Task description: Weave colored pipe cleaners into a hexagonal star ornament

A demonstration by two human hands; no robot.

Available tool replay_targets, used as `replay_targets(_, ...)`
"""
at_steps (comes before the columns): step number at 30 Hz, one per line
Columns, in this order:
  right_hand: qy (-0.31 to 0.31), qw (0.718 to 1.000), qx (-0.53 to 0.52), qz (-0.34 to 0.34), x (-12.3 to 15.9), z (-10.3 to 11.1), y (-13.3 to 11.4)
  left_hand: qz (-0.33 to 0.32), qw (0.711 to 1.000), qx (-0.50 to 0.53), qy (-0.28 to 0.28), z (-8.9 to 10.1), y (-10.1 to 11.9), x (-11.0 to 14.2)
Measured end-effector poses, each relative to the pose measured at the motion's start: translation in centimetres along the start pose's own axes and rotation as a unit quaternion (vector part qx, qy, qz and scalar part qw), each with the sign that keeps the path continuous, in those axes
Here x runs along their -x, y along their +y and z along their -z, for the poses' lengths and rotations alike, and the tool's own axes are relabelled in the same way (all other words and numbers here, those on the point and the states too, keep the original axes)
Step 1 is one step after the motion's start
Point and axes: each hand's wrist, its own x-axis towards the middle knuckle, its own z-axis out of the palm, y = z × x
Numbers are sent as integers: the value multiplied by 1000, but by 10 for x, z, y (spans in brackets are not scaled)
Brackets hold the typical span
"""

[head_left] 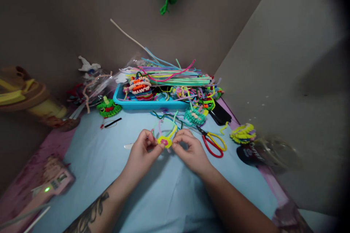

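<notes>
Between my hands, above the blue cloth, is a small yellow and pink pipe-cleaner piece (164, 141) with loose green, lilac and yellow stems rising from it. My left hand (143, 151) pinches its left edge between thumb and fingers. On the other side my right hand (193, 150) has thumb and fingertips closed at its right edge. Scissors (214, 145) with red and yellow handles lie just beyond my right hand. Behind the piece, some loose pipe cleaners (157, 114) and a teal fuzzy figure (195, 115) rest near the tray.
A blue tray (153, 105) piled with colourful pipe cleaners stands at the back. Left of it sits a green frog-like figure (109, 107). A black phone (219, 113), a yellow fuzzy bundle (243, 133) and a cup (262, 153) are on the right. A pink power strip (51, 185) lies left.
</notes>
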Motion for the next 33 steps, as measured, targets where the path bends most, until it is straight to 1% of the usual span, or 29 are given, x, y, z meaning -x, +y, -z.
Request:
replay_targets(6, -8, 999, -32, -20, 1, -3, 1, -5, 1000, -27, 0, 1, -2, 0)
replay_targets(10, -8, 999, -36, -17, 1, -4, 1, -5, 1000, -29, 1, 1, -1, -1)
replay_targets(14, 5, 999, -36, -20, 1, -5, 0, 19, 1000, -2, 2, 1, 3, -1)
replay_targets(18, 13, 997, -67, -32, 1, -5, 1, 34, 999, 2, -10, 0, 5, 0)
replay_targets(20, 8, 996, -75, -42, 1, -5, 1, 26, 999, -13, -19, 0, 4, 1)
replay_targets(24, -15, 995, -82, -60, 1, -5, 0, -11, 999, -35, -39, 1, 2, 2)
replay_targets(26, -23, 993, -93, -68, 1, -6, 1, -20, 998, -41, -36, 2, 1, 2)
replay_targets(29, 1, 993, -98, -67, 1, -8, 2, -6, 999, -48, -21, 2, 1, 2)
replay_targets(33, 32, 994, -86, -60, 3, -11, 2, 12, 999, -43, -16, 0, 1, 2)
